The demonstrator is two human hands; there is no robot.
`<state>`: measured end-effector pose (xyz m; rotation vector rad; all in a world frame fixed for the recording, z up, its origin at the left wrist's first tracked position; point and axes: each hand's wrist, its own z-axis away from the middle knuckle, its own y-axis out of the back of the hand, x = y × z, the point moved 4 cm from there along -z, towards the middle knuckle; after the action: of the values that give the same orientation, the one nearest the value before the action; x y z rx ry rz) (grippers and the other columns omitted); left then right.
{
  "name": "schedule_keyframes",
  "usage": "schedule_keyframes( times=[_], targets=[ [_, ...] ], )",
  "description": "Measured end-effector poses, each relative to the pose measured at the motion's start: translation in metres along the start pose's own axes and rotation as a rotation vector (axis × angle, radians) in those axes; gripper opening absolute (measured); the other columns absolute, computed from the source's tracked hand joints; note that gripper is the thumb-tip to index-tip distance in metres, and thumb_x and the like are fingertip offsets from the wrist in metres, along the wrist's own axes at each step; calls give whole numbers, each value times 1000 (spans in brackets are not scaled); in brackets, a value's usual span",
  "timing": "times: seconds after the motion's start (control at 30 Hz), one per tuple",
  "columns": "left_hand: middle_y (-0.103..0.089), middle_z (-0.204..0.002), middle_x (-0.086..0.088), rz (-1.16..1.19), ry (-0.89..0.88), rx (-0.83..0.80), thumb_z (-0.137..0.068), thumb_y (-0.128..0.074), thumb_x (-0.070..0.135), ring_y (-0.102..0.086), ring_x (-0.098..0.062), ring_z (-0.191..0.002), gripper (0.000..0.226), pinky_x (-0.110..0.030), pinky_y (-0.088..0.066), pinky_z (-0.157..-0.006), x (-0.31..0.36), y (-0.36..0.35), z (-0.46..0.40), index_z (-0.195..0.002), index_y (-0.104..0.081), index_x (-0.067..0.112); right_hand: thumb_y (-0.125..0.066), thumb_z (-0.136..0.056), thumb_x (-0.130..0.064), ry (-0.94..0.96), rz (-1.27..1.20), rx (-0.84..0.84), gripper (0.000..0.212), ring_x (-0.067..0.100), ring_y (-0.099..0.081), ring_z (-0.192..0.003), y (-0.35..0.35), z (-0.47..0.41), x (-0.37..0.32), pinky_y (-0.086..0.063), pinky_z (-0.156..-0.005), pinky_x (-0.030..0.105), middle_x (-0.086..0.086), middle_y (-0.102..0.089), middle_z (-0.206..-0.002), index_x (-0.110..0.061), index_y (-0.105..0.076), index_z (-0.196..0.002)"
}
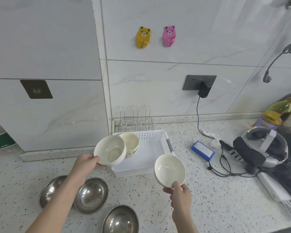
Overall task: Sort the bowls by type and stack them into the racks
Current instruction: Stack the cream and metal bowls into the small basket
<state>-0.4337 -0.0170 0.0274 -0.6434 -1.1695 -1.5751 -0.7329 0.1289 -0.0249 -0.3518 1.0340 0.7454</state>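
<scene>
My left hand grips a white ceramic bowl by its rim, held tilted over the left edge of the white plastic basket. My right hand holds a second white bowl by its near rim, just off the basket's front right corner. Inside the basket, at its back left, stands a small stack of cream bowls with dark stripes. Three steel bowls lie on the counter in front: one partly under my left forearm, one beside it, one at the bottom edge.
A wire rack stands behind the basket against the wall. To the right lie a blue battery pack, crumpled tissue, black cables, a white headset and a yellow-topped bottle. A charger hangs from the wall socket.
</scene>
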Motion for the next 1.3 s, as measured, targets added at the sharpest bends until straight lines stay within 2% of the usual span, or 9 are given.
schedule_keyframes(
  times=[0.07,0.17,0.3,0.43,0.6,0.83,1.0,1.17,1.3],
  targets=[
    [-73,-59,-5,1,-17,10,-91,-54,6,-48,-13,-52,18,-30,-36,-54,5,-8,0,-79,-68,9,-50,-90,-12,12,0,-13,29,16,-39,-61,2,-7,-6,-30,-54,27,11,-73,-62,-7,-54,-118],
    [-74,-64,-8,11,-23,9,-91,-55,7,-49,-17,-58,20,-30,-34,-54,9,-21,0,-78,-69,10,-50,-90,-13,15,-5,-27,29,16,-40,-63,6,-18,-15,-31,-55,27,12,-73,-63,-7,-54,-118],
    [-73,-59,-5,26,-34,14,-90,-55,6,-45,-14,-52,19,-30,-33,-55,15,-33,2,-79,-70,7,-50,-89,-13,31,-5,-33,33,14,-42,-66,7,-38,-31,-31,-57,26,10,-73,-62,-9,-54,-122],
    [-73,-68,-16,41,-49,31,-91,-53,3,-46,-5,-38,20,-29,-28,-51,20,-40,6,-80,-70,3,-50,-88,-14,44,8,-44,38,13,-43,-67,1,-61,-46,-31,-58,26,9,-73,-62,-7,-52,-125],
    [-73,-66,-14,20,-40,70,-92,-53,3,-41,1,-29,20,-26,-26,-47,24,-39,6,-81,-69,3,-50,-86,-15,80,24,-89,26,13,-44,-64,-20,-86,-68,-33,-58,26,8,-73,-61,-11,-60,-110],
    [-75,-69,-14,25,-6,115,-91,-54,3,-55,4,-40,20,-30,-31,-55,22,-45,0,-81,-72,2,-49,-86,-9,79,186,-234,17,9,-41,-52,-68,-113,-80,-31,-56,25,13,-72,-61,-6,-65,-90],
    [-76,-67,-2,34,8,122,-90,-56,7,-71,-7,-70,20,-29,-36,-54,21,-56,-6,-82,-73,13,-49,-86,-7,-12,328,-305,14,11,-35,-51,-93,-134,-75,-28,-50,25,12,-72,-60,-3,-61,-81],
    [-75,-66,-4,56,14,102,-89,-56,6,-47,2,-35,22,-26,-32,-51,25,-66,-11,-80,-74,12,-47,-84,-4,-60,400,-328,14,12,-35,-47,-106,-149,-66,-29,-49,26,12,-71,-61,-1,-60,-85],
    [-75,-65,-3,61,43,119,-89,-56,6,-52,4,-45,20,-28,-35,-55,30,-74,-13,-78,-73,10,-47,-83,-2,-63,446,-321,22,8,-39,-40,-108,-156,-61,-31,-47,24,11,-71,-61,3,-63,-97]
  ],
)
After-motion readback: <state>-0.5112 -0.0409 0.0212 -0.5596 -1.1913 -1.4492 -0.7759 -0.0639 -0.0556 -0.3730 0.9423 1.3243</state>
